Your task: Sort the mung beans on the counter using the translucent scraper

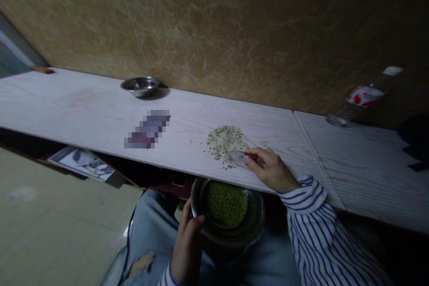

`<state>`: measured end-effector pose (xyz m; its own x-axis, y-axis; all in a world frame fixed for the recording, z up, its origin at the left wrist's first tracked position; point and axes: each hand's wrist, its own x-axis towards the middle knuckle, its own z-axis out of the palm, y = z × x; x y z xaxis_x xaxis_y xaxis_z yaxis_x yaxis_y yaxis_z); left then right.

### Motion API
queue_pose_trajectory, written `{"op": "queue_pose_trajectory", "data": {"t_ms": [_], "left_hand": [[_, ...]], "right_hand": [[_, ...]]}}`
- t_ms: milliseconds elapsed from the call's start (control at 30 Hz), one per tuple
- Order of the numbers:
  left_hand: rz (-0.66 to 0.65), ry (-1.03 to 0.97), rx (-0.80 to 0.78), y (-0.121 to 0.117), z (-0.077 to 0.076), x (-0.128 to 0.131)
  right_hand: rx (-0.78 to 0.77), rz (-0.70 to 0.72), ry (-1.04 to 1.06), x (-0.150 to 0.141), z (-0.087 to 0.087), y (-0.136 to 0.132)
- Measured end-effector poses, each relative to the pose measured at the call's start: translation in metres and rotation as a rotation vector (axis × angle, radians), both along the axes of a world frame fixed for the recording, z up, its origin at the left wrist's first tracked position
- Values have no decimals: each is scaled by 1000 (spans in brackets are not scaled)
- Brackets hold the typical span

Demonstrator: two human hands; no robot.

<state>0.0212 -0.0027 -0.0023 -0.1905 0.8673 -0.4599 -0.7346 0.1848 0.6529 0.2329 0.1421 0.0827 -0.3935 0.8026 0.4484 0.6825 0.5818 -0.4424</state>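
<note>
My left hand (189, 232) grips the rim of a metal bowl (257, 214) on my lap, just below the table edge. Green beans (228, 203), which look like mung beans, lie in the bowl. In my right hand (273, 170), pinched between thumb and fingers, is a thin clear plastic piece (236, 158); its exact kind is unclear. It rests against the near right side of a pile of white rice grains mixed with green beans (224, 140). Several loose beans (229, 166) lie on the table between the pile and the front edge.
A shallow metal bowl (140, 87) stands by the wall on the white table (83, 111). Nearer lies a blurred-out flat object (147, 129). To the right, a plastic bottle (363, 96) leans at the wall beside a dark object (415, 140). An open drawer (87, 164) is below left.
</note>
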Motion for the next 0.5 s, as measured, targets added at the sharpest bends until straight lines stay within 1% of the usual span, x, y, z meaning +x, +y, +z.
{"op": "queue_pose_trajectory", "data": {"t_ms": [167, 267, 367, 500], "left_hand": [[10, 9, -30, 0, 4, 1], [8, -1, -19, -1, 6, -1], [2, -23, 3, -1, 5, -4], [-7, -51, 46, -2, 1, -6]], "right_hand": [[30, 52, -40, -9, 0, -2], [37, 42, -24, -11, -1, -4], [47, 16, -14, -11, -2, -4], [54, 34, -35, -13, -2, -7]]}}
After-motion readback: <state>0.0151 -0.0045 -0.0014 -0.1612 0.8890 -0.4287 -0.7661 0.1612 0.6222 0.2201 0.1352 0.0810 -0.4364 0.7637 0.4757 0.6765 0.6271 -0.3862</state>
